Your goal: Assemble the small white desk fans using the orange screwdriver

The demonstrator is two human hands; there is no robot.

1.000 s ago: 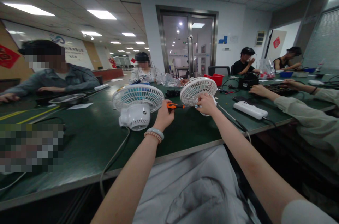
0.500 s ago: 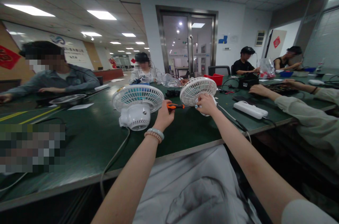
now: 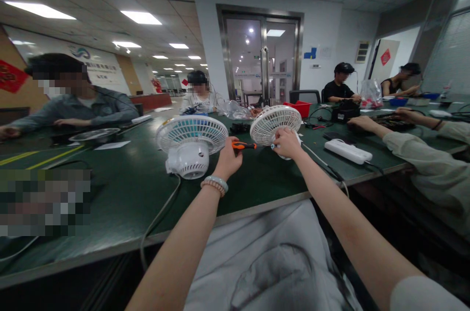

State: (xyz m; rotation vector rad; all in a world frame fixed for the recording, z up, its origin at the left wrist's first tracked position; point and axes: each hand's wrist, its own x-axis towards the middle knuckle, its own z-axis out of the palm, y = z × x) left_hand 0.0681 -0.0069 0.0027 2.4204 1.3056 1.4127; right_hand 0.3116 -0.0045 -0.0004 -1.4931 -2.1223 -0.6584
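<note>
My left hand [image 3: 229, 158] is closed round an orange and black screwdriver [image 3: 244, 145], whose shaft points right toward my right hand. Fingers bent, my right hand [image 3: 287, 143] is closed at the back of a white fan [image 3: 270, 122]; a small light-blue-tipped piece [image 3: 273, 146] shows at its fingertips. A second white fan [image 3: 191, 156] lies beside my left hand with its motor housing toward me and a grey cord running off the near table edge.
On the green table [image 3: 121, 193] are a white power strip [image 3: 348, 151], a red bin [image 3: 299, 107], a black box [image 3: 343, 113] and clear plastic bags [image 3: 235, 110]. A person's hands [image 3: 367, 124] work at the right; other people sit around.
The view has shifted very slightly. Both hands keep their hold, with no clear movement of the screwdriver or the fans.
</note>
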